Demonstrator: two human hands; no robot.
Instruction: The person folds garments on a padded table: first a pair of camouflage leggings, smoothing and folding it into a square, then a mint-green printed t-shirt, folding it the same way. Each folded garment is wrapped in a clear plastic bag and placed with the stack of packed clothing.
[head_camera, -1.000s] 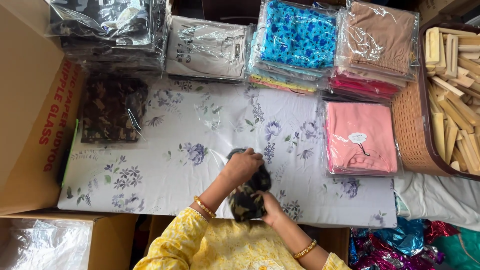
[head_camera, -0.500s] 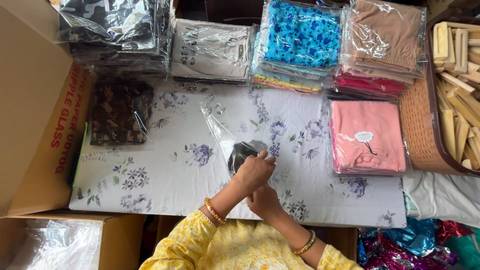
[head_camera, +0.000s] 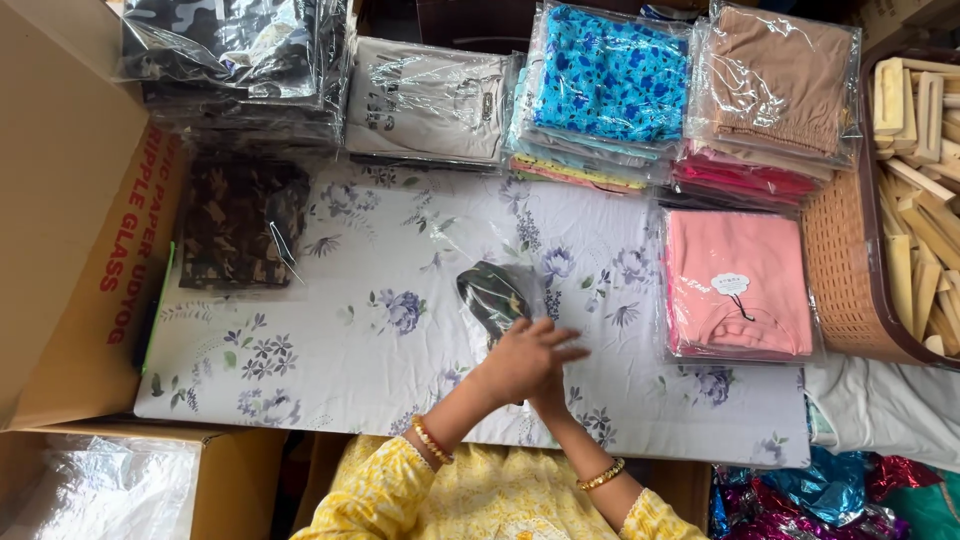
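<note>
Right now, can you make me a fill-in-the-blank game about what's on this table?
1. The hands press on a dark garment inside a clear ____ bag.
2. The packet right of the hands is ____ in colour.
3. The basket at the right edge holds ____ pieces.
4. The cloth over the table has a ____ print.

Missing words: plastic; pink; wooden; flower
</note>
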